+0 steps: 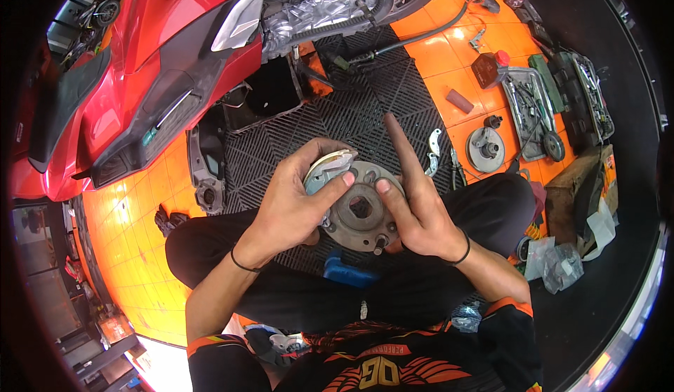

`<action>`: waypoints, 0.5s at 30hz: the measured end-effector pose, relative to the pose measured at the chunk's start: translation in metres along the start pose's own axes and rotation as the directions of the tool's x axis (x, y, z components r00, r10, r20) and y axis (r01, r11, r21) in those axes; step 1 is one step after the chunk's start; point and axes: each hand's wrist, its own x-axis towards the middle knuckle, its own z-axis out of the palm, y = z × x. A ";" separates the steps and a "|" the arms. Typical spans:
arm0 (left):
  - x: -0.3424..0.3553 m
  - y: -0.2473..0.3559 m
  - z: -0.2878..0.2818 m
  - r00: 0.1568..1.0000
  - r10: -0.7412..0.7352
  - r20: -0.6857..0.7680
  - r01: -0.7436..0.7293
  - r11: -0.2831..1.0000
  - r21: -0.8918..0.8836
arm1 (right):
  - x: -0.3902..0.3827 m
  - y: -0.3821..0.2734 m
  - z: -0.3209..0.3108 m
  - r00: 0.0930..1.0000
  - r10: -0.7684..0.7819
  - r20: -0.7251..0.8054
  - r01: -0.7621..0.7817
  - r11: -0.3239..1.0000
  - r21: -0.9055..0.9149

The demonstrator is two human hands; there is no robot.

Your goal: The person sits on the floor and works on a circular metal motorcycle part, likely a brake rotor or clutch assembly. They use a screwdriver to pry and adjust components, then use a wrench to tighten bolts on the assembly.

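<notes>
A round grey clutch plate point(360, 213) with a central hole and pins near its rim is held up above my lap. My left hand point(288, 199) is closed on a curved clutch shoe point(330, 166) at the plate's upper left, with the thumb pressing the shoe's inner side. On the plate's right, my right hand point(419, 213) grips the edge, thumb on its face and index finger stretched away. The other right fingers are mostly hidden beneath the plate. Beyond the right hand, loose curved silver shoes point(434, 152) lie on the black mat point(281, 139).
A red scooter point(175, 48) with its engine side exposed stands ahead and left. At right are a pulley point(486, 149), a tool tray point(526, 104), an open toolbox point(593, 97), a cardboard box point(572, 188) and plastic bags point(562, 266). A hose point(421, 37) crosses the orange floor.
</notes>
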 end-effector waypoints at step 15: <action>0.001 -0.016 0.011 0.957 0.279 0.074 -0.289 0.927 0.239 | 0.001 -0.002 -0.005 0.998 -0.059 -0.009 0.057 0.986 -0.156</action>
